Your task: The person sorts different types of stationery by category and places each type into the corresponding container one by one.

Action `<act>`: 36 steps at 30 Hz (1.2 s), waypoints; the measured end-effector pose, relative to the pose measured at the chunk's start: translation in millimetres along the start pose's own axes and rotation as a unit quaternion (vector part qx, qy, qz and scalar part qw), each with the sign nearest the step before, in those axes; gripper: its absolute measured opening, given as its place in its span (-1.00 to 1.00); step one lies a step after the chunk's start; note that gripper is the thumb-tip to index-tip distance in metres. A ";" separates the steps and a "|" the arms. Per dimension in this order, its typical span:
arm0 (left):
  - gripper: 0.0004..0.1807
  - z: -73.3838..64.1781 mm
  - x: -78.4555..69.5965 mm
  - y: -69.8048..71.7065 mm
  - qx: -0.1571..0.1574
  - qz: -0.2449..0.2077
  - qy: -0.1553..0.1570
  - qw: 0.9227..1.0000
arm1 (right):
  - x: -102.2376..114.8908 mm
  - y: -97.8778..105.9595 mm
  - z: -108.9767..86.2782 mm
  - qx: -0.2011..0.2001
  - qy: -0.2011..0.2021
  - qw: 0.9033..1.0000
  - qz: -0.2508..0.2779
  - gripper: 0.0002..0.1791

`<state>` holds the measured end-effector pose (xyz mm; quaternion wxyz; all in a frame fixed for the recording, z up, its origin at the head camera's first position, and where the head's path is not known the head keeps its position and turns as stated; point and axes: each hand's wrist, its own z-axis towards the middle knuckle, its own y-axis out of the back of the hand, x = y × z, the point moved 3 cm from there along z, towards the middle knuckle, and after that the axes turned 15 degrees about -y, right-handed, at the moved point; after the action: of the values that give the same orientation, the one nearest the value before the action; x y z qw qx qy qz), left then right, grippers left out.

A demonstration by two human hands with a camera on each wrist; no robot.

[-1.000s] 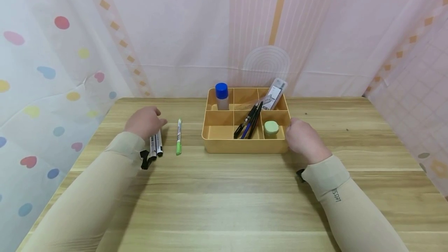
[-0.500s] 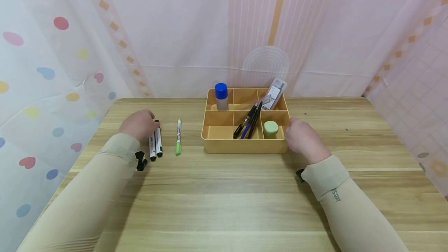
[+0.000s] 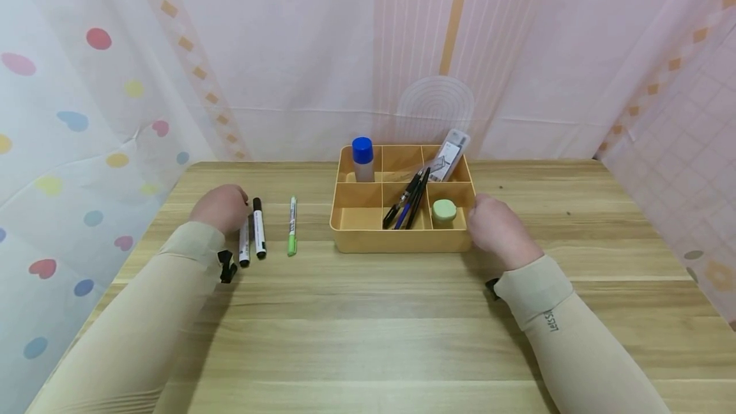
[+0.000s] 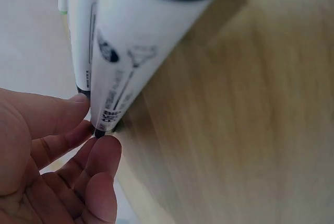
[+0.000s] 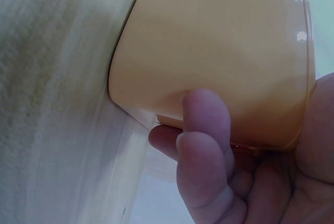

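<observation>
Outer marker (image 3: pixel 244 246), pinched by left hand (image 3: pixel 220 208), now parted from neighbouring marker (image 3: pixel 259 230), apparently singled out; organizer (image 3: pixel 402 242) gripped by right hand (image 3: pixel 500 227).

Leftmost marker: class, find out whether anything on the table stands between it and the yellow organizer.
Two things do: the other black-and-white marker, just right of the leftmost marker, then the green-and-white pen, nearer the organizer.

Head cam above, wrist cams nr fingers (image 4: pixel 106 153)
</observation>
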<state>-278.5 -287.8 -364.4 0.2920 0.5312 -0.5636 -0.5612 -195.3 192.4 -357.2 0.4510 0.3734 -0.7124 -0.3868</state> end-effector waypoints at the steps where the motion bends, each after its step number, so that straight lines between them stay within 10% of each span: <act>1: -0.53 -0.2 0.2 0.0 0.000 0.001 0.000 1.000 | -0.5 -0.3 0.1 0.001 -0.002 1.000 0.002 -0.53; 19: -0.56 3.7 8.1 -3.6 0.005 -0.004 0.005 1.000 | 0.8 0.1 -0.2 0.000 0.004 1.000 -0.002 -0.51; 36: -0.50 -0.1 13.7 9.4 -0.081 -0.074 0.035 0.993 | 0.7 0.3 -0.9 -0.001 0.005 1.000 0.004 -0.50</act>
<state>-284.6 -302.3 -359.2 0.3114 0.5657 -0.4644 -0.6061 -194.7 191.7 -356.4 0.4565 0.3720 -0.7111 -0.3842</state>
